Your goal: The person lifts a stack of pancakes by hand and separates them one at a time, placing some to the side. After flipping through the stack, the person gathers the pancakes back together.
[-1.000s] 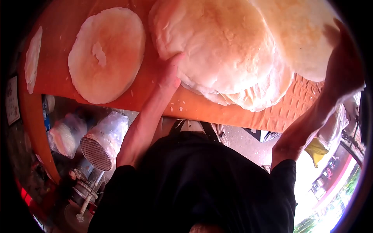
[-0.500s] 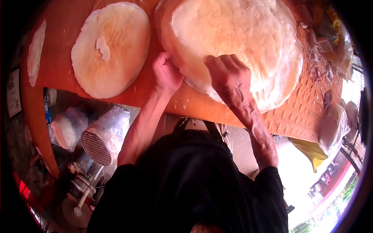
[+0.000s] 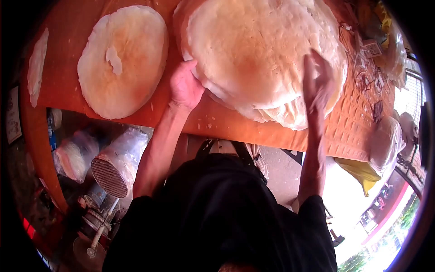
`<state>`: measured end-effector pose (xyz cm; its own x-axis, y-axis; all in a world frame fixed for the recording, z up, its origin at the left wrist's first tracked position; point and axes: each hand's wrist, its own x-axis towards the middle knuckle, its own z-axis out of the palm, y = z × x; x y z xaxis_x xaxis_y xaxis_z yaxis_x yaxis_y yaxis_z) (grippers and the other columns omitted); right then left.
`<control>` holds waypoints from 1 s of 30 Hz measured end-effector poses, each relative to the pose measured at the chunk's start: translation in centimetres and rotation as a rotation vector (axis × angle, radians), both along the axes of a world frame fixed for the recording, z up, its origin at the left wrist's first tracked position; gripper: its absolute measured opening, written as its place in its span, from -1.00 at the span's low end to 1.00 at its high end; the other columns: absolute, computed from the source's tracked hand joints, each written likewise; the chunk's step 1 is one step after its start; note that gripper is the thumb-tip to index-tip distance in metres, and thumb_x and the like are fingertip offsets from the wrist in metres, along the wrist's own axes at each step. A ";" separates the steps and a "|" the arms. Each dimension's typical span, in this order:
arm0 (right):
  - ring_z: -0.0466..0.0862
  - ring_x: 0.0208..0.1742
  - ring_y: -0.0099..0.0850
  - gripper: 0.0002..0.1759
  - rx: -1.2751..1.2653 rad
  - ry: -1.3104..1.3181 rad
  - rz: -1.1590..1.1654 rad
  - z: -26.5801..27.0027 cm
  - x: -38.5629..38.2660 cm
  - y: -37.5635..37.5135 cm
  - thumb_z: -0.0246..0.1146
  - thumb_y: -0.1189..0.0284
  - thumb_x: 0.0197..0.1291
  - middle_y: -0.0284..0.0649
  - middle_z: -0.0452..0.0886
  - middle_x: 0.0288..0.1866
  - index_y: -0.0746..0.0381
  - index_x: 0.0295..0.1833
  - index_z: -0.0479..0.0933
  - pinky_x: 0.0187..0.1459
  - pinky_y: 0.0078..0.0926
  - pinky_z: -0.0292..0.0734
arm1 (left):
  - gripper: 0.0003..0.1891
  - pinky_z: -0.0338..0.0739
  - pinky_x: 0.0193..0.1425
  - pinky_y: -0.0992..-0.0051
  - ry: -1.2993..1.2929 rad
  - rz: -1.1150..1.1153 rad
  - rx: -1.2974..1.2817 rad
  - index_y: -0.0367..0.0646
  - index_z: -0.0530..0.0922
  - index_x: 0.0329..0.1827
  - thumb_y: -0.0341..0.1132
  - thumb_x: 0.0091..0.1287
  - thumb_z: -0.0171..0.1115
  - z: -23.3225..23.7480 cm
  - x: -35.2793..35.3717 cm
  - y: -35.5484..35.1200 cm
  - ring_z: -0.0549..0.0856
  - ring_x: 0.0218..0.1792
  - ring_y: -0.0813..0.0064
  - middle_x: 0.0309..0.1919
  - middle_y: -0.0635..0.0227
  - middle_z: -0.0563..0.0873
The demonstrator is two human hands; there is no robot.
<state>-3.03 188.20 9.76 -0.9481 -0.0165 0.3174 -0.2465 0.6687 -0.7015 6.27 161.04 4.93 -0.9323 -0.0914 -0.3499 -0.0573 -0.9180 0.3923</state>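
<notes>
A stack of large, thin flatbreads [image 3: 253, 50] lies on the orange-brown table [image 3: 217, 124], its lower edges uneven and folded. My left hand [image 3: 186, 86] is at the stack's left edge, thumb raised beside the rim and the other fingers partly hidden at the bread's edge, which it pinches. Over the right part of the stack is my right hand [image 3: 318, 81], slightly blurred, its fingers apart and nothing gripped in them. One separate round flatbread [image 3: 122, 86], with a small torn piece [image 3: 114, 61] on top, lies left of my left hand.
Another flat piece [image 3: 37, 68] lies at the table's far left. Cords [image 3: 367, 77] and a white plastic bag [image 3: 387, 140] are at the right. Below the table's left side are wrapped bundles [image 3: 120, 163] and a metal device [image 3: 95, 226].
My right hand has moved right across the stack and its fingers have opened. The top flatbread now spreads further over the stack's left and front. My left hand has turned slightly at the edge.
</notes>
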 end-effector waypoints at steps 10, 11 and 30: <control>0.68 -0.14 -0.33 -0.31 -0.040 -0.258 -0.052 -6.2 -2.8 4.6 0.28 0.09 0.27 0.05 0.69 -0.07 0.47 0.26 0.44 -0.05 -0.39 0.55 | -0.47 0.59 0.16 0.26 -0.373 0.077 -0.393 -0.21 0.45 0.27 -0.45 0.21 0.35 0.5 -2.6 2.7 0.63 0.10 0.33 0.13 0.29 0.61; 0.67 -0.10 -0.31 -0.30 -0.091 -0.236 -0.071 -6.1 -3.0 5.3 0.27 0.08 0.28 0.04 0.67 -0.01 0.46 0.27 0.43 -0.04 -0.39 0.56 | -0.47 0.59 0.16 0.26 -0.343 0.079 -0.431 -0.20 0.45 0.27 -0.46 0.21 0.35 0.4 -2.4 2.6 0.62 0.10 0.33 0.13 0.29 0.61; 0.69 -0.28 -0.39 -0.61 -0.996 -0.642 -0.369 -5.4 9.6 2.0 0.42 0.54 0.07 -0.17 0.71 -0.20 0.37 0.03 0.55 -0.21 -0.51 0.60 | -0.43 0.47 0.29 0.35 -0.231 -0.006 -0.735 -0.30 0.39 0.31 -0.53 0.19 0.31 -1.5 6.0 2.9 0.56 0.19 0.36 0.17 0.22 0.58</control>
<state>6.56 190.21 4.35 -0.8333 0.2661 -0.4845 0.4188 -0.2683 -0.8676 12.25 163.96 3.47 -0.8439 -0.3712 -0.3873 -0.2161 -0.4256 0.8787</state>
